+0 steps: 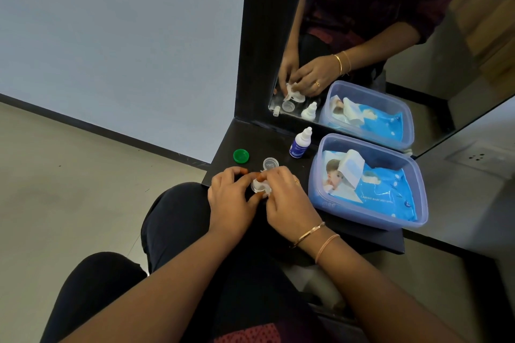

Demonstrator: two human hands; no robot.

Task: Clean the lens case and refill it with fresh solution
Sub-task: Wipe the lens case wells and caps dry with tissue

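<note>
1. The left hand (231, 198) is curled round the small clear lens case (255, 186), with the thumb and fingertips holding it at the near left edge of the black worktop (278, 135), just above the person's knee.
2. The right hand (284, 199) is closed on a scrap of white wipe (267, 191), its fingertips pinching it against the case. The two hands meet at the case, which shows only partly between the fingers.
3. A green cap (241, 155) lies flat on the worktop just beyond the left hand and apart from it.
4. A clear cap (270, 163) lies open side up just behind the right hand's fingertips, between the green cap and the bottle.
5. The solution bottle (300, 143), white with a blue label, stands upright farther back, near the foot of the mirror (404, 22) and just beside the tub.
6. A blue-tinted plastic tub (370, 227) sits on the right of the worktop without a lid. It holds a blue pack of wet wipes (387, 192) with a white sheet sticking up from its opening.
7. Two thin bangles (312, 232) circle the right wrist, and a ring (297, 181) shows on one finger.
8. The mirror reflects the hands, the bottle and the tub.
</note>
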